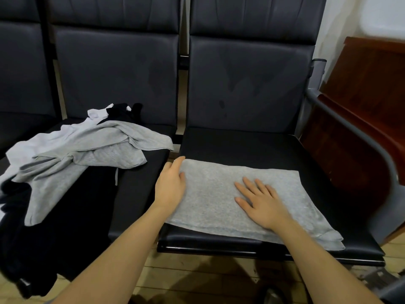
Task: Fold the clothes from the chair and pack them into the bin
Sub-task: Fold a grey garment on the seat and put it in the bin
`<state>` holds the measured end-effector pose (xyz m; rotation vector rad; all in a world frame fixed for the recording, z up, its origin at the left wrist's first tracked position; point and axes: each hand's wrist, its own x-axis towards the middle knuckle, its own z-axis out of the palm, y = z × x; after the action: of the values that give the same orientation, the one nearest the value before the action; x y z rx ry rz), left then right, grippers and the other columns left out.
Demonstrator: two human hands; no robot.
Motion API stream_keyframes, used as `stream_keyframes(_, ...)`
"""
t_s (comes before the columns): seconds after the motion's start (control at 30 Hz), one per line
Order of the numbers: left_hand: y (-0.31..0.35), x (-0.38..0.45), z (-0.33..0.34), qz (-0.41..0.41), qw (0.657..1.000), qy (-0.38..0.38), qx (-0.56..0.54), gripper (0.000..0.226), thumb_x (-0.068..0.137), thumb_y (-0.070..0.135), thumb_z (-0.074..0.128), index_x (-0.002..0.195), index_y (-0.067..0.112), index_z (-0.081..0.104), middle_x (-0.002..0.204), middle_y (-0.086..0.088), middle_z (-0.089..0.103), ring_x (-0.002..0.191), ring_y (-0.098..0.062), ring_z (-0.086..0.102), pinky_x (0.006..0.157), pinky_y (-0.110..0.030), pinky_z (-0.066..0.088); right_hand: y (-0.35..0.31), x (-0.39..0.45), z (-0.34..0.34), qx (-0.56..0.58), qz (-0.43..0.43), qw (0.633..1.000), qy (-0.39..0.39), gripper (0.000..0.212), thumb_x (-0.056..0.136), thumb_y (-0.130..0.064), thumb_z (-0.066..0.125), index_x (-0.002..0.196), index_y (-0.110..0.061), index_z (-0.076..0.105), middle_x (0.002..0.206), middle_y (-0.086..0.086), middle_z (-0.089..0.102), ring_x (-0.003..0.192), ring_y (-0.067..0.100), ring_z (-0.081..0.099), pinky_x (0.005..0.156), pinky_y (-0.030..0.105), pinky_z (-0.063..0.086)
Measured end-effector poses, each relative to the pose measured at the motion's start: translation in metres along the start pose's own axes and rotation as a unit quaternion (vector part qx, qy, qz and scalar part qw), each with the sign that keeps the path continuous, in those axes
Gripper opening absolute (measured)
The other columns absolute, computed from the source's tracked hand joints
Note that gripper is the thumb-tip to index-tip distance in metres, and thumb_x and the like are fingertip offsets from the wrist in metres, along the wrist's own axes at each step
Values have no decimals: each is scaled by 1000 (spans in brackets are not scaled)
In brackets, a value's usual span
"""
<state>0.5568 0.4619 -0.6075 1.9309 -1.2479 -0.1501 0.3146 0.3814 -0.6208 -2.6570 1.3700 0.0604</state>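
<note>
- Far left, the heap of unfolded clothes (83,150), grey over black, sprawls over the left seat (140,183), well apart from both hands and untouched.
- Left hand (171,185) sits at the left edge of the grey garment (219,194), thumb tucked at the cloth and fingers lying along that edge. Whether it's pinching the fabric or just resting there, I can't tell.
- The garment lies flat, half-folded, on the right seat (241,145), its long axis running left to right.
- Right hand (260,198) presses flat on the cloth's middle, fingers spread, gripping nothing.
- So the next fold looks likely to swing rightward: the left hand is nearest the free left edge, the right hand pins what looks like the crease line.
- No bin in sight.
</note>
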Motion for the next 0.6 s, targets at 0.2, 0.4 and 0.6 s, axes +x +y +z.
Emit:
stream_keyframes(0.2,27,2,-17,98,993,34,-53,43,93,7,54,135,18,51,102,1,53,82,-7,52,75,-12,42,-36,9,5,25,5,1000,-13,57,96,-61,14,149,-44,5,159,-12,-2,147,16,-5,119,41,-3)
stream_keyframes(0.4,72,-4,-6,206,976,-16,-63,44,92,11,57,136,18,50,122,-3,59,110,-15,55,94,-24,45,-11,-8,-12,146,1,986,83,45,99,-42,39,143,-37,35,157,-12,17,143,12,12,115,34,7)
stream_keyframes(0.6,117,-10,39,293,955,-36,-33,39,90,11,58,129,15,57,102,-3,66,90,-21,60,82,-42,51,56,-45,-16,51,93,990,90,45,99,-46,35,142,-36,34,153,-11,27,139,11,24,112,35,15)
